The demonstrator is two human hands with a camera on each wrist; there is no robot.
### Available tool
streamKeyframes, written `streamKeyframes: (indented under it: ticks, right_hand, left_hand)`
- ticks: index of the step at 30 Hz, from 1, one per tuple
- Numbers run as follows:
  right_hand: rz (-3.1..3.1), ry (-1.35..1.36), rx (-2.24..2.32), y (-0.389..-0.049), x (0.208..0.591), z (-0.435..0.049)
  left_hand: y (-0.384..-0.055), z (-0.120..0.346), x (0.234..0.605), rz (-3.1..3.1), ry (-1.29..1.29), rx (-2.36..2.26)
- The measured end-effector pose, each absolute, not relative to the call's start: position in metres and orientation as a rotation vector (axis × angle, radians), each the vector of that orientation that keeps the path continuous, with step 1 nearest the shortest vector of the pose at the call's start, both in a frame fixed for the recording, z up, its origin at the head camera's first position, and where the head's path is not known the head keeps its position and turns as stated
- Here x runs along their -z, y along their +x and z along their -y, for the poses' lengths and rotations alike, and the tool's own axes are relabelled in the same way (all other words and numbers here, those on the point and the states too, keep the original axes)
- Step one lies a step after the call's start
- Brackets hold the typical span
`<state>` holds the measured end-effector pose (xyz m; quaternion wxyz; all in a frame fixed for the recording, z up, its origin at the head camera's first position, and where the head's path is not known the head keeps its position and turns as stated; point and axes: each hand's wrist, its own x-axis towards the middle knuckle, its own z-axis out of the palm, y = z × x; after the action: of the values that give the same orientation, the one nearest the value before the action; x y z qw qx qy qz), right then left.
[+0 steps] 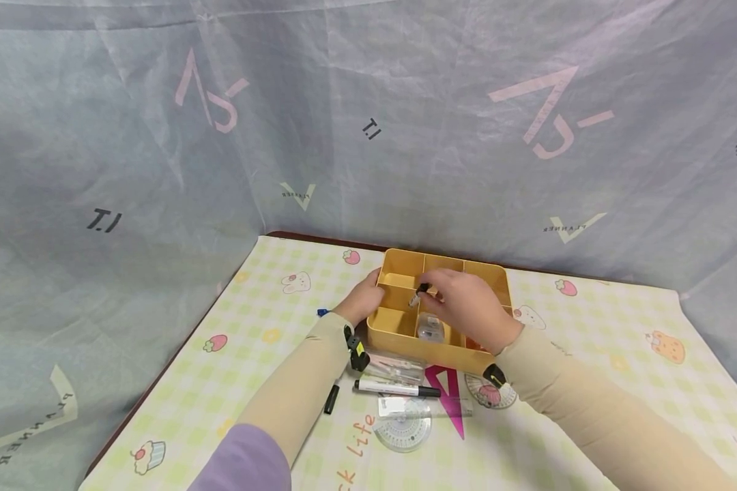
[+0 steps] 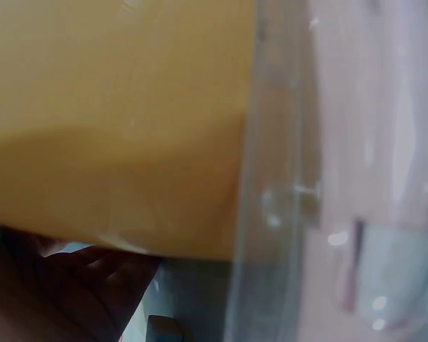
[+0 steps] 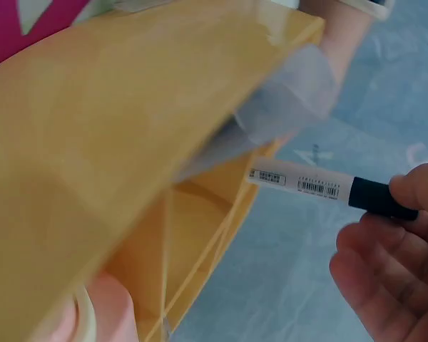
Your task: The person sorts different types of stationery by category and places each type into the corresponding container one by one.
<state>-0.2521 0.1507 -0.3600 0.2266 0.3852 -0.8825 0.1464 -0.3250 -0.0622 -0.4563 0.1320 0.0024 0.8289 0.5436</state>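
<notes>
A yellow divided storage box (image 1: 399,344) stands at the back of the table. My left hand (image 1: 364,299) holds its left wall, with the thumb at the rim; in the left wrist view part of that hand (image 2: 85,292) lies along the box's yellow side. Over the box, my right hand (image 1: 469,307) pinches a marker (image 1: 415,299) between thumb and fingers by its black end. In the right wrist view the marker's white barrel (image 3: 299,182) with printed barcodes points toward the compartments. A clear plastic container (image 1: 431,329) sits in a front compartment below.
In front of the box lie a clear packet (image 1: 396,368), a white marker (image 1: 387,388), a magenta set square (image 1: 451,399), a clear ruler (image 1: 426,408) and a protractor (image 1: 404,436). A black pen-like piece (image 1: 331,399) is beside the left forearm. Pink rolls (image 3: 114,310) occupy another compartment.
</notes>
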Motion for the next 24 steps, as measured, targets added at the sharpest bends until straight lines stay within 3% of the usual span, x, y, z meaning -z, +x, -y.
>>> streamKeyframes:
  ticks: [8, 24]
  right_hand:
    - [2.378, 1.093, -0.144, -0.249, 0.375, -0.145]
    - [2.589, 1.181, -0.202, -0.222, 0.387, -0.132]
  left_hand:
    - [-0.325, 0.062, 0.454, -2.443, 0.059, -1.547]
    - [-0.322, 0.064, 0.455, -2.409, 0.041, -1.574]
